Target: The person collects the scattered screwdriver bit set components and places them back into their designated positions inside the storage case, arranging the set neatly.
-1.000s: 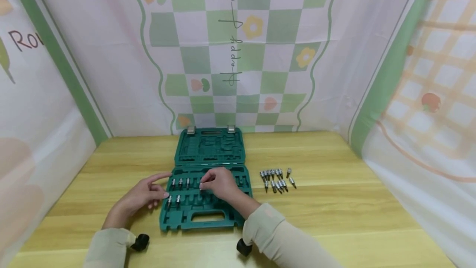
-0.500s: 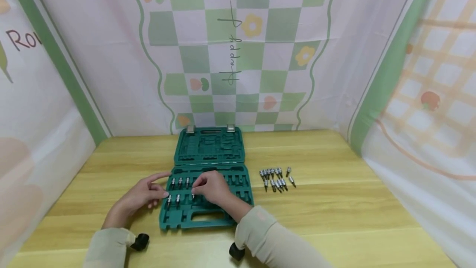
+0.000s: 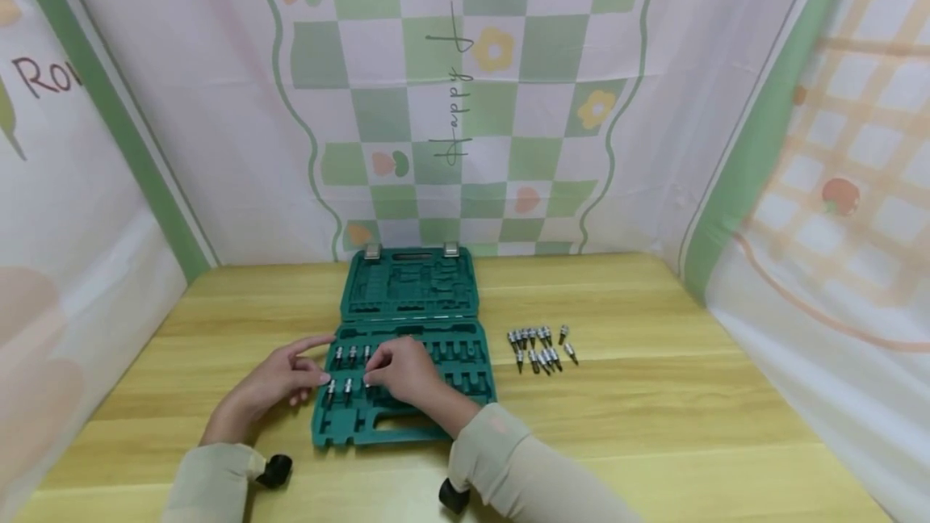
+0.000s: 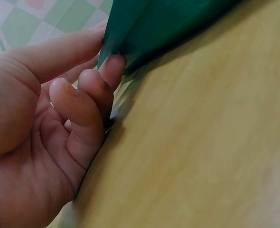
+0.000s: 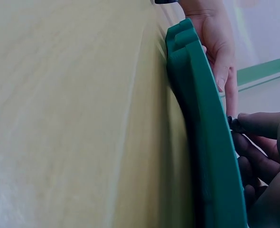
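Observation:
A green tool case [image 3: 392,426] lies unfolded on the table. My right hand [image 3: 408,370] pinches a bit socket between thumb and index finger, low over the front row of slots; in the right wrist view the small dark bit socket [image 5: 233,124] shows at the fingertips, right at the case surface. My left hand [image 3: 279,378] rests at the case's left edge, index finger extended, thumb touching the rim and the other fingers loosely bent beside it. Three bit sockets [image 3: 352,357] stand in the back row, and two more bit sockets [image 3: 339,391] in the front row at left.
Right of the case, several loose bit sockets [image 3: 538,349] with chrome heads and dark tips lie in two rough rows on the wooden table [image 3: 654,410]. The case lid [image 3: 410,285] leans back near a printed curtain [image 3: 465,103].
My right hand has moved left along the case with the bit socket, from the middle to the slots beside the two seated front-row ones. The left hand stays put.

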{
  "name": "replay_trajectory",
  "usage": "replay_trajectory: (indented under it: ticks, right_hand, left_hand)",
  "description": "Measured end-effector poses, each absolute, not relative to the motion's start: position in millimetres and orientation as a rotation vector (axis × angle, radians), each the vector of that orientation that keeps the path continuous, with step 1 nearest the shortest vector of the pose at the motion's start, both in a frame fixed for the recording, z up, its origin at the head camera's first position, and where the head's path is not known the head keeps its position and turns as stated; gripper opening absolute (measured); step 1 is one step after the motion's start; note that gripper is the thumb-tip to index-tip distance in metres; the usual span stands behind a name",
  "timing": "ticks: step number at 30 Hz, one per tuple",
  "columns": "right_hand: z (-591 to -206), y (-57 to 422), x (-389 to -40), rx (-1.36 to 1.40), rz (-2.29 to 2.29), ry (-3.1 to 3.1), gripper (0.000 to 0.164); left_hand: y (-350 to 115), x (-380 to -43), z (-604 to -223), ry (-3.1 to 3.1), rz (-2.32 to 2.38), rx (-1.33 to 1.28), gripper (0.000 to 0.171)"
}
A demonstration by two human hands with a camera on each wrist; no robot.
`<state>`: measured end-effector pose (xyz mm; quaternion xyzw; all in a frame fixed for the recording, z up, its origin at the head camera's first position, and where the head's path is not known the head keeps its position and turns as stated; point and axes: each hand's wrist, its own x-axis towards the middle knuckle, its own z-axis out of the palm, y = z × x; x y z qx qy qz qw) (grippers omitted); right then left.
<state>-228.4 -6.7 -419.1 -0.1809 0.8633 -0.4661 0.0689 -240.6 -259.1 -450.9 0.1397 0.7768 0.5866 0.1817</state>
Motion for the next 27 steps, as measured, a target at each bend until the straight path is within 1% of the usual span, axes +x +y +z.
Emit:
replay_trajectory:
  ticks: [15, 27]
  right_hand:
    - [-422.0, -16.0, -229.1, -0.631, -1.252, 2.73, 0.01]
    - [-418.5, -16.8, -234.9, -0.678, -1.03, 2.791, 0.014]
  left_hand:
    - [-259.5, -242.7, -452.2, 2.197, 1.653, 0.417, 0.071]
    - [-260.9, -243.6, -453.4, 2.181, 1.669, 0.429, 0.071]
